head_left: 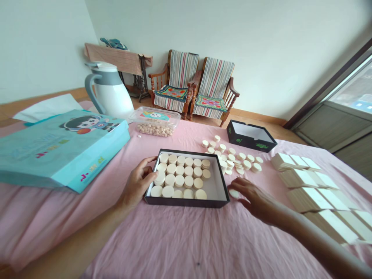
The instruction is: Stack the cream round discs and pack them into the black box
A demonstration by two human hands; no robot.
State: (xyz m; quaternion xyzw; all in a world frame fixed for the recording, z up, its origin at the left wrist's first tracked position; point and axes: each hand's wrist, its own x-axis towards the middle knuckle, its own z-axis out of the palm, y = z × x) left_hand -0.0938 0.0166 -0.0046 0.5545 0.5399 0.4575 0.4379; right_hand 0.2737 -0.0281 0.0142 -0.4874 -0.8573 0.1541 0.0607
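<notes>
Rows of stacked round wooden discs [179, 170] fill most of a shallow black box [187, 202] with a white inside, leaving its right strip bare. My left hand [138, 179] grips the box's left wall, its thumb over the rim against a disc stack. Just off the box's right side, my right hand [250, 197] is low over the cloth. A pale round wooden disc [234, 193] lies between its thumb and fingers. Beyond that hand, loose discs [231, 157] are scattered in a pile, some on top of others.
A black box lid [251, 135] lies behind the pile. Stacks of pale rectangular wooden pieces [314, 193] stand at right. On the left are a blue gift box [64, 147], a white jug [112, 91] and a clear tub [155, 123] of small pieces. Pink cloth [186, 240] covers the table.
</notes>
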